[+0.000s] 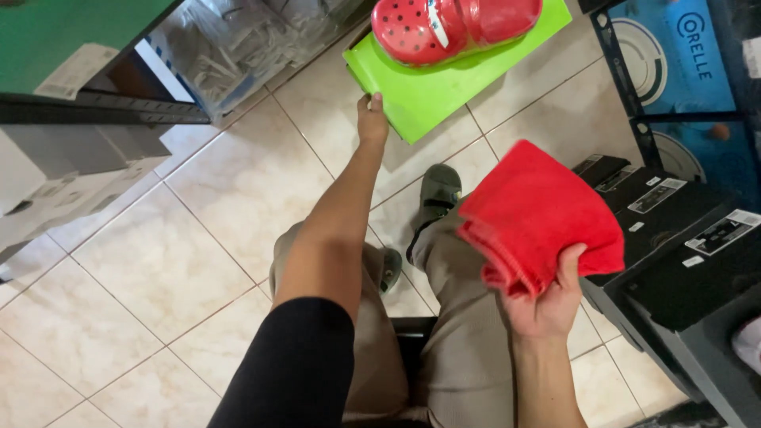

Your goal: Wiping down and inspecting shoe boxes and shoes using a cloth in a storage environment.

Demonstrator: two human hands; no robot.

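My left hand reaches forward and grips the near corner of a bright green flat box that lies on the tiled floor. A red perforated clog rests on top of that box. My right hand is raised at the lower right and holds a folded red cloth from below. My legs in beige trousers and grey shoes show beneath both arms.
Black shoe boxes are stacked at the right, with blue boxes behind them. A dark shelf with a green top and grey-white boxes stands at the left. Plastic-wrapped goods sit at the top.
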